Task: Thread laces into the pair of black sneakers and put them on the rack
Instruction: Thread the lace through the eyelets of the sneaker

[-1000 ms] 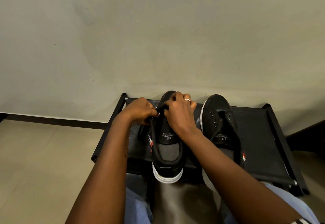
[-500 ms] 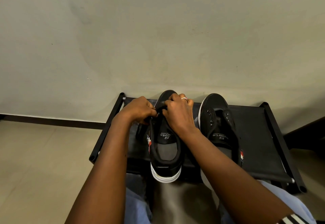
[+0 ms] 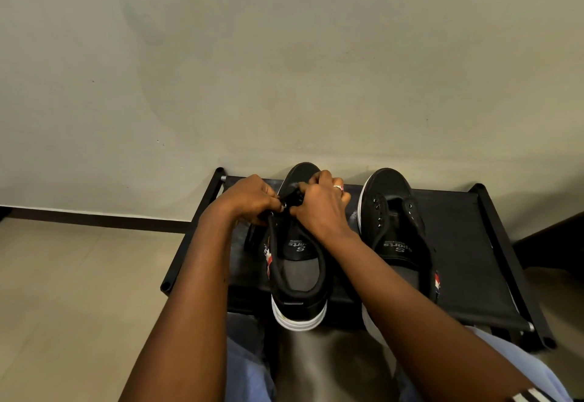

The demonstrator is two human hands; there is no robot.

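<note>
1. I am partway through the first shoe. Both my hands are up at the front eyelets of the left sneaker, which stands on top of the rack, its white heel toward me and hanging a little past the rack's near edge.
2. My left hand has its fingers curled in, pinching at the shoe's left eyelet flap, where one metal eyelet glints just beside my fingertips. My right hand is curled over the tongue and the right flap, pinching there too. The lace itself is black on black and hidden under my fingers, so I cannot tell how many eyelets it has passed.
3. The right sneaker stands beside the first on the same rack, toe to the wall. Its eyelets show bare and its flaps gape open, so I judge it not yet laced.
4. Left to do, as I judge it: finish this lace, thread the whole second shoe, then set the pair properly on the rack.
5. Against half a second ago, little differs. My hands are in the same spot on the shoe, my grip looks the same, and neither sneaker has shifted; only my head has moved slightly.
</note>
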